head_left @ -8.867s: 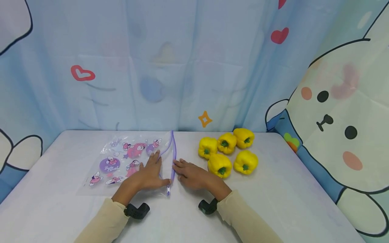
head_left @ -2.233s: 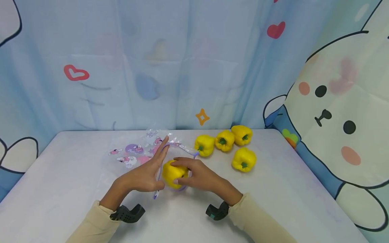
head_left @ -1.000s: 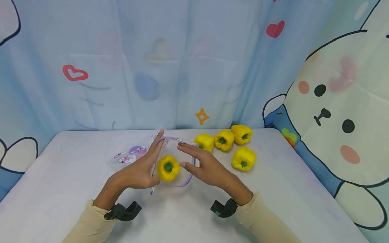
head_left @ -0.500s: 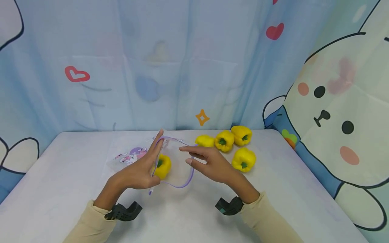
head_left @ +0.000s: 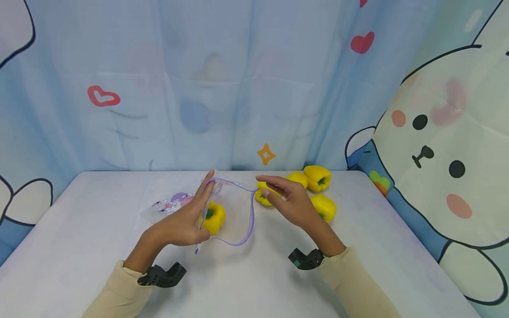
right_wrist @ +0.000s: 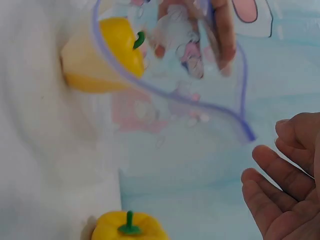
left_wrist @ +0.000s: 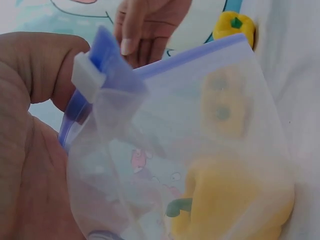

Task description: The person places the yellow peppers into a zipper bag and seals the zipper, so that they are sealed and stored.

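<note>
My left hand point(head_left: 184, 221) holds a clear plastic zip bag point(head_left: 236, 212) by its purple-edged mouth. The thumb bends over the rim near the white slider point(left_wrist: 87, 77), while the fingers stretch up along the same side, so the mouth gapes to the right. Inside the bag a yellow bell pepper point(head_left: 214, 218) rests at the bottom, its green stem facing left. My right hand point(head_left: 292, 201) is outside the bag, fingers loosely extended and holding nothing. In the head view it overlaps the nearest loose pepper point(head_left: 263, 197).
More yellow bell peppers stand at the back right, among them a rear pepper point(head_left: 317, 177) and a front pepper point(head_left: 324, 208) partly behind my right hand. The white table point(head_left: 238, 287) ends at a blue cartoon curtain point(head_left: 207, 110). A black wrist camera point(head_left: 163, 276) sits on each wrist.
One pepper went from the group into the bag in my right hand, which then let go and withdrew right towards the others. My left hand has kept the bag's mouth spread.
</note>
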The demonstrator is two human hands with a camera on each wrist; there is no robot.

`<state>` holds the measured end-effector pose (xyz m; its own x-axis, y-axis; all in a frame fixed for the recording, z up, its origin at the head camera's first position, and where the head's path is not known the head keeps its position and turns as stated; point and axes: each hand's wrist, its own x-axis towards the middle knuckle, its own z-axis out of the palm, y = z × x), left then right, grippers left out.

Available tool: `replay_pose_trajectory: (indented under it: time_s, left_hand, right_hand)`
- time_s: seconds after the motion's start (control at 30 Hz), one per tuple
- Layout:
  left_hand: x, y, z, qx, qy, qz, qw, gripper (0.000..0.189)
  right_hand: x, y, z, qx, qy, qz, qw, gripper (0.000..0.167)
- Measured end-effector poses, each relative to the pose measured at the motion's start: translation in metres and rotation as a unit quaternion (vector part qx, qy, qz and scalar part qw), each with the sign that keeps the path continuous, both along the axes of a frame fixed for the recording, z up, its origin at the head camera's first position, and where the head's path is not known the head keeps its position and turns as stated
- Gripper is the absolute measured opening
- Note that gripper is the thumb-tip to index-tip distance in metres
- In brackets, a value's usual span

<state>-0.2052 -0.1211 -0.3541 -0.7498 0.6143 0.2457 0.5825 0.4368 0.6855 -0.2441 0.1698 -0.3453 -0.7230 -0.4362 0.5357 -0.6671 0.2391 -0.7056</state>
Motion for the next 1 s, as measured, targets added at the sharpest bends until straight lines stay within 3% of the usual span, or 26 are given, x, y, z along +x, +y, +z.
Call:
replay_pose_trajectory:
  time_s: [0.17,0.3,0.5,0.8,1.0]
  left_hand:
    - [-0.001,-0.001,0.000,-0.003,0.005,0.006,1.0000,0.111]
    - [-0.001,-0.001,0.000,-0.004,0.004,0.007,1.0000,0.112]
    - [-0.002,0.000,0.001,-0.005,-0.001,0.003,1.0000,0.112]
    - [-0.002,-0.002,0.000,-0.001,0.003,0.000,1.0000,0.112]
    - [-0.003,-0.002,0.000,0.001,0.002,-0.002,1.0000,0.112]
  right_hand:
    - [-0.010,0.005,-0.009,0.018,-0.003,-0.051,0.9985,0.038]
    - [-0.009,0.008,-0.008,0.028,-0.015,-0.089,0.9955,0.039]
    - [-0.011,0.013,-0.009,0.041,-0.050,-0.113,0.9915,0.043]
    - [-0.042,0.029,-0.051,0.075,-0.102,-0.123,0.9843,0.057]
    - [-0.051,0.034,-0.063,0.095,-0.111,-0.115,0.9827,0.068]
